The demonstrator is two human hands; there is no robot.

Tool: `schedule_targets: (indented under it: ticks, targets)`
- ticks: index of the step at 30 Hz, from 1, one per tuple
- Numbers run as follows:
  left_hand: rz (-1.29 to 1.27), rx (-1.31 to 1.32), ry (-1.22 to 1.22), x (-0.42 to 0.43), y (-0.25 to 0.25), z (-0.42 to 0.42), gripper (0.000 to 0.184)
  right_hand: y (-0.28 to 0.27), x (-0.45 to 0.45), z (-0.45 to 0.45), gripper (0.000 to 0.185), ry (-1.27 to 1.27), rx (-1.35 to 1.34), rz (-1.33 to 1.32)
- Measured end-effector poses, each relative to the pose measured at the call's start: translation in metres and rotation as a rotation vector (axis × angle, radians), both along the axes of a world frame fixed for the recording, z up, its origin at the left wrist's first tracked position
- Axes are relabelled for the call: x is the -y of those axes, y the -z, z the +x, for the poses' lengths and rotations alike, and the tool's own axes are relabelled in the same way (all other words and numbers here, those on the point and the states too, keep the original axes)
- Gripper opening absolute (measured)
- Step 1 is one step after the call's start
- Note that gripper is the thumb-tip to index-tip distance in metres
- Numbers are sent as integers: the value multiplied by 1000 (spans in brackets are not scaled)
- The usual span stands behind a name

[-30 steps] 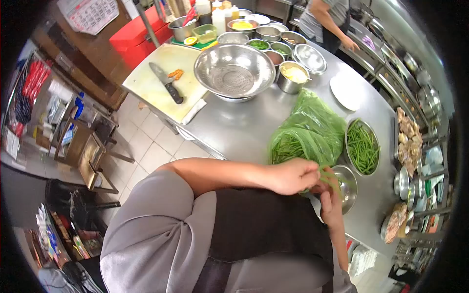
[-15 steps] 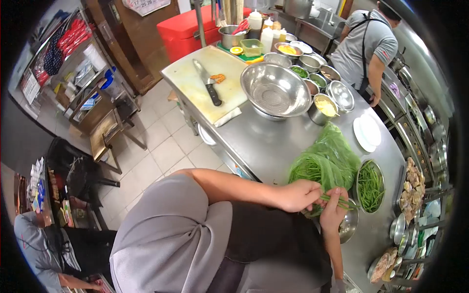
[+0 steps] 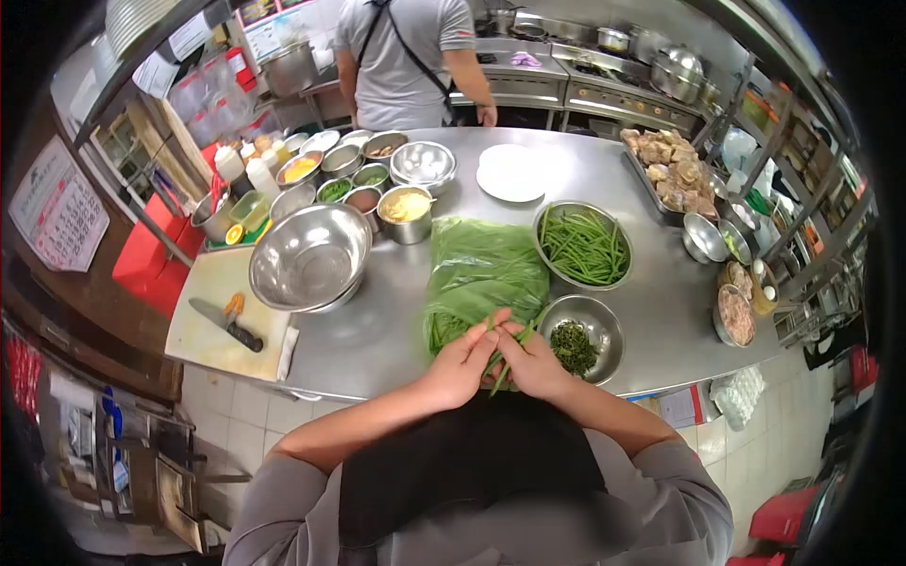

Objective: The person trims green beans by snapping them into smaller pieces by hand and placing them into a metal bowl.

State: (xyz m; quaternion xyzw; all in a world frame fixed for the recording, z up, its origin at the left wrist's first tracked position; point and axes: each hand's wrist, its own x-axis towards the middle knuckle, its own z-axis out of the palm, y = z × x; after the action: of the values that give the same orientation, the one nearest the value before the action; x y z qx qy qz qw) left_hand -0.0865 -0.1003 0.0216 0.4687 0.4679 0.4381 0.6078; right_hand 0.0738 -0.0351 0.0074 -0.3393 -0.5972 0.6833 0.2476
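My left hand (image 3: 462, 363) and my right hand (image 3: 530, 358) meet at the table's near edge, fingers closed on a few green beans (image 3: 503, 366). Just beyond them lies a clear green plastic bag (image 3: 486, 274) full of long green beans. To its right, a steel bowl (image 3: 630, 269) holds more green beans (image 3: 585, 245). Close to my right hand, a smaller steel bowl (image 3: 613, 344) contains short green trimmings (image 3: 572, 349). Fingers partly hide the beans I hold.
A cutting board (image 3: 203, 283) with a knife (image 3: 226, 325) lies left, beside a large steel colander (image 3: 311, 255). Small containers of ingredients and a white plate (image 3: 511, 174) stand farther back. A tray of meat pieces (image 3: 670, 170) is at right. A person (image 3: 406, 66) stands across the table.
The view has swung right and now faces the table squarely. Both hands still hold green beans together near the bag; the trimmings bowl shows more fully.
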Motion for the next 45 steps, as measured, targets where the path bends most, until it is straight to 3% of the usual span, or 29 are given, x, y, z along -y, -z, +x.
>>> schedule_targets:
  ticks: [3,7,10,13,14,17,18,21,24,26,27,30,34,36,38,45]
  targets:
    - [135,54,-25,-10,32,0,46,-13,6,-3,29,108,-29,-301]
    - [244,-93,24,-5,15,-9,45,4,8,-10,30,113,-178,-340]
    - [76,-18,-104,16,-12,-13,45,34,-4,-9,29,-183,-378,-503]
    - [125,167,-304,36,12,-14,47,20,10,-22,35,-428,-323,-474]
    - [195,157,-355,37,34,-16,48,23,11,-29,40,-492,-277,-429]
    - [65,97,-523,85,0,-21,48,20,28,-51,44,-673,-312,-522]
    - [61,16,-517,98,-12,-24,48,10,39,-59,50,-679,-177,-493]
    - [43,-137,-513,133,-30,-28,47,-1,56,-70,52,-732,-111,-538]
    - [18,-117,-542,159,-24,-25,47,-9,70,-81,41,-857,-148,-634]
    - [120,16,-702,179,-12,-18,45,-13,87,-88,32,-887,-114,-684]
    - [169,82,-785,189,-5,-16,45,-15,96,-92,30,-849,-108,-656]
    - [137,-457,-950,230,29,-24,45,-27,131,-104,26,-714,-89,-471]
    - [-75,-90,-849,299,18,15,47,-25,180,-114,26,-789,-191,-217]
    - [-16,-153,-894,313,36,26,44,-26,224,-108,27,-760,-197,-134]
    - [61,-272,-948,333,36,36,38,-27,258,-102,27,-916,-198,-5]
    - [79,-179,-1265,397,24,102,30,-11,316,-96,28,-1319,-270,151]
